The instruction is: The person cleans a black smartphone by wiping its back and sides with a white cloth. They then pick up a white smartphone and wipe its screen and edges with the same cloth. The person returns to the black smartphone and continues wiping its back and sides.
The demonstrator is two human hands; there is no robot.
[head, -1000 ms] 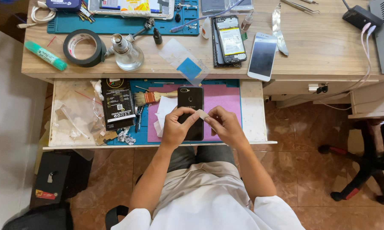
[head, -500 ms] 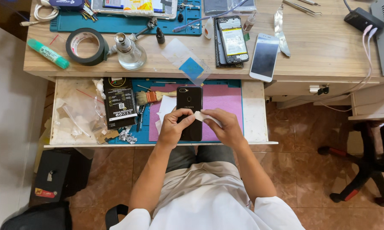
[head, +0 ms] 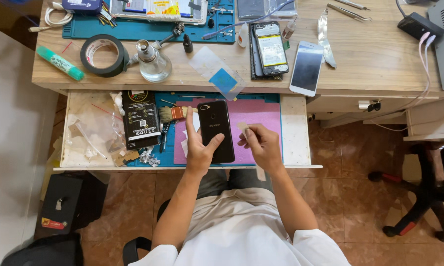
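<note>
A black phone (head: 215, 129) lies back up on a pink mat (head: 254, 114) in the pulled-out drawer. My left hand (head: 198, 149) holds the phone's lower left side, thumb across its back and index finger stretched along its edge. To the right of the phone, my right hand (head: 261, 144) pinches a small pale strip (head: 242, 129) between thumb and fingers.
The drawer also holds a black box (head: 140, 119), a brush (head: 171, 113) and plastic bags (head: 90, 132). The desk carries a tape roll (head: 102, 54), glass bottle (head: 153, 63), green marker (head: 60, 63), white phone (head: 307, 67), opened phone (head: 271, 48), clear film (head: 217, 72) and tweezers (head: 325, 38). A chair base (head: 424, 197) stands right.
My hands have come apart: both were close together over the phone's lower end, now the right hand has pulled right with the strip. The phone's back is more exposed.
</note>
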